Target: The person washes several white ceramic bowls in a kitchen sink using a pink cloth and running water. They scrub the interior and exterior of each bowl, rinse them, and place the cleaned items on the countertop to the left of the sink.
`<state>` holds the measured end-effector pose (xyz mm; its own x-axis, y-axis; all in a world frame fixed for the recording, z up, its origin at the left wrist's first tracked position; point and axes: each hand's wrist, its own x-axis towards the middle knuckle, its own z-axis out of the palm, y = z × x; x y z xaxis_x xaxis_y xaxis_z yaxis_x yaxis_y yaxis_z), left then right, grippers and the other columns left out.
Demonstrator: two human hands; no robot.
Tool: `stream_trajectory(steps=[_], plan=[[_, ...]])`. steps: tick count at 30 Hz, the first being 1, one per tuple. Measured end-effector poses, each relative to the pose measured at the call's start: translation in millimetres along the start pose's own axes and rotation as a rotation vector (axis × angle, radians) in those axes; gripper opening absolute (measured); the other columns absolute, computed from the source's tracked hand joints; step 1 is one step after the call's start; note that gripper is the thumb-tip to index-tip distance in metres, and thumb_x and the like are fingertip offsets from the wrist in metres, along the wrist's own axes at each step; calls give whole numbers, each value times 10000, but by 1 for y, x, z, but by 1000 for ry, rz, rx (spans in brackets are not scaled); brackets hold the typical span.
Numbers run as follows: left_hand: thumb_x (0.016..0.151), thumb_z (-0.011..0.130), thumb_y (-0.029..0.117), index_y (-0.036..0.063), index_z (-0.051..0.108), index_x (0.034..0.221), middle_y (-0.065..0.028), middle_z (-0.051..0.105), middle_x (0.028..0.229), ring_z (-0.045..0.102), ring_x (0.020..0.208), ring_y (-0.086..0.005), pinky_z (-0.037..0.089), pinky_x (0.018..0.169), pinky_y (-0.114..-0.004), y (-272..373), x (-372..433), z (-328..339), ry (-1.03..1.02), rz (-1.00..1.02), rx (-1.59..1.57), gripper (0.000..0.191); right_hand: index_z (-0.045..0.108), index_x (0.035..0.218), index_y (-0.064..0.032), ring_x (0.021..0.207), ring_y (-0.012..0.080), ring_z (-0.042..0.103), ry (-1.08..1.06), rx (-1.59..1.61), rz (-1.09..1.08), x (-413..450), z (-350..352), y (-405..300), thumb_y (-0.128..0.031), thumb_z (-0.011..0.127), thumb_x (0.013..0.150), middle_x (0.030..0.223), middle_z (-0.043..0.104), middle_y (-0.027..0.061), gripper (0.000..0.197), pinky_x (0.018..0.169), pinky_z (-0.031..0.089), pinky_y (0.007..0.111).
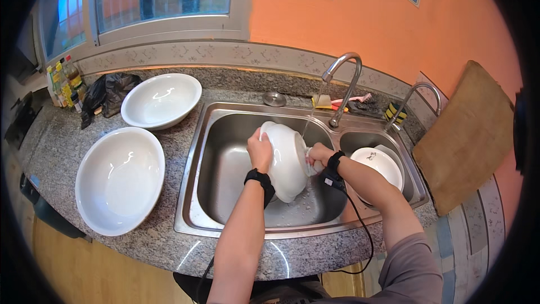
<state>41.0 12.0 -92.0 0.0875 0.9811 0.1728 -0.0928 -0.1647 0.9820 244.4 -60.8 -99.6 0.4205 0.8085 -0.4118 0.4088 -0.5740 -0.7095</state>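
Tilted on its side over the large steel sink basin [223,194] is a white ceramic bowl [287,160], its outside and base turned to the right. My left hand [259,150] grips its rim at the upper left, thumb on the outer wall. My right hand [318,156] presses a wet whitish cloth [313,168] against the bowl's base. A thin stream of water runs from the gooseneck faucet [344,63] down near the base. Drops lie on the basin floor below. The bowl's inside is hidden from me.
Two large white bowls [120,181] stand on the granite counter at left, near a black plastic bag [112,90] and several bottles [65,80]. White bowls [377,164] fill the small right basin. Sponges [322,101] and a brush lie behind the faucet. A brown board [468,139] leans at right.
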Motion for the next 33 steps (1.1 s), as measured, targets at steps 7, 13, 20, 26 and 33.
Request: stream_trajectory(steps=[7,13,20,26,33], plan=[[874,475,175,-44,564,1114,-234,612,1032,579,992,-354,427,856,-356,1,3,0,-112,1,-71,337,646,716,-9,475,144,519,62,253,-393,12,-9,-57,-113,530,835,558,559,87,196,483,427,325],[941,311,463,-51,587,1086,-177,642,964,590,904,-305,416,840,-343,-3,14,4,-114,-59,-129,601,622,1085,-102,741,355,614,309,-690,-874,-47,5,-100,7,496,648,838,632,201,468,663,476,427],[931,255,530,-51,599,1073,-176,639,935,588,890,-262,425,818,-339,-1,14,0,-192,-163,-282,690,461,1183,6,1132,345,472,233,-1155,-1165,-122,44,-99,-59,552,673,1215,489,206,522,859,437,456],[930,295,502,-61,617,1014,-216,642,912,598,905,-275,429,789,-353,10,7,0,-173,-143,-127,655,515,1154,-23,1097,284,497,88,-769,-1266,-64,2,-90,-156,543,731,1127,530,179,444,845,432,387],[820,606,282,-57,579,1091,-217,633,1002,600,982,-283,431,860,-330,21,-7,4,-152,56,-44,435,632,1012,-37,608,106,563,44,38,-356,19,-37,-57,-276,508,832,722,589,34,324,552,462,254]])
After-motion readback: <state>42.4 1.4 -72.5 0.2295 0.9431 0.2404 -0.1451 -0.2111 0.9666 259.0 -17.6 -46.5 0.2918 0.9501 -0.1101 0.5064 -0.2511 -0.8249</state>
